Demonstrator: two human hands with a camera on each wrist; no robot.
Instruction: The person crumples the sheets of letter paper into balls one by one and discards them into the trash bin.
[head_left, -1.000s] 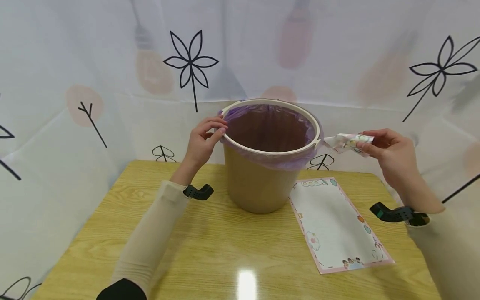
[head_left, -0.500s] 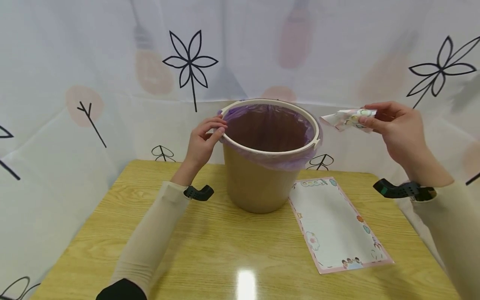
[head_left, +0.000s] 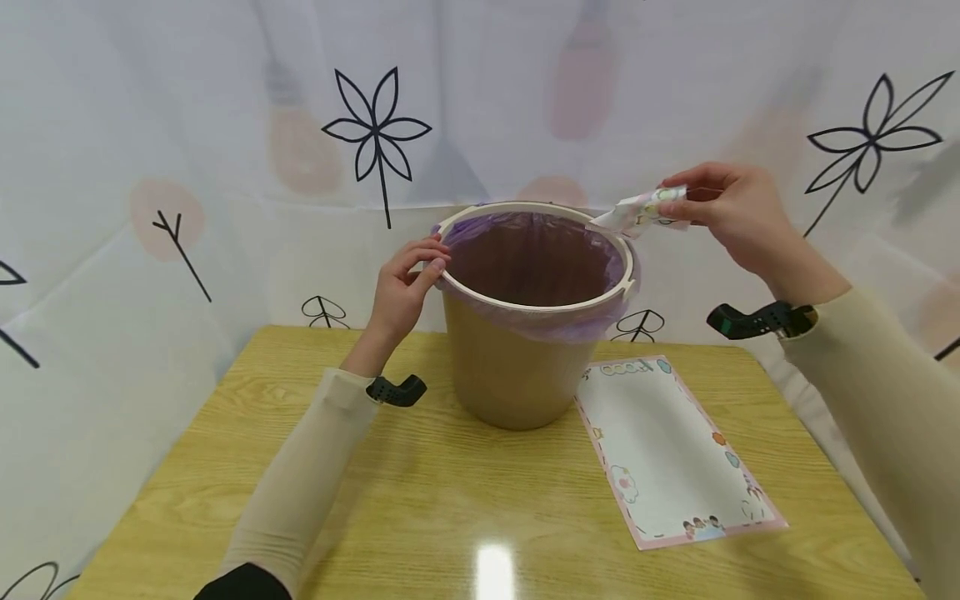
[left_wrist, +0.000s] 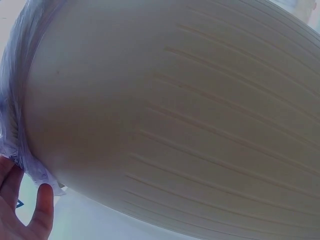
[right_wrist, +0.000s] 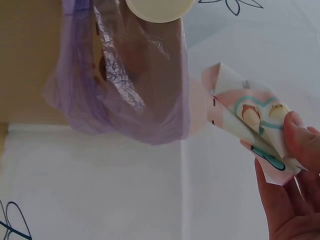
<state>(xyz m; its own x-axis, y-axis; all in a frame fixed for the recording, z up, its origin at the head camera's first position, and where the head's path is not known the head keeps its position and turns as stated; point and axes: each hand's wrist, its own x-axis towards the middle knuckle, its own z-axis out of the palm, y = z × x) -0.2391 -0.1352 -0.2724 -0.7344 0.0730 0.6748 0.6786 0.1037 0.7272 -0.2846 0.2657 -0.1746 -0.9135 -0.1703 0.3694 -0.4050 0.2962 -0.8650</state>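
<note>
Wood-grain table (head_left: 420,517), white patterned backdrop (head_left: 225,100), left hand (head_left: 402,286) gripping bin rim (head_left: 534,309), right hand (head_left: 742,215) pinching folded paper (head_left: 643,210)

tan bin (head_left: 513,375), purple liner (head_left: 543,325), pink-and-white cartoon-printed paper (right_wrist: 250,117)

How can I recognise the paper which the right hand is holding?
Find the big beige bin with the purple liner on the wooden table. Near its top, the right hand pinches the crumpled paper. Unlike the flat sheet on the table, it is folded up and held in the air.
</note>
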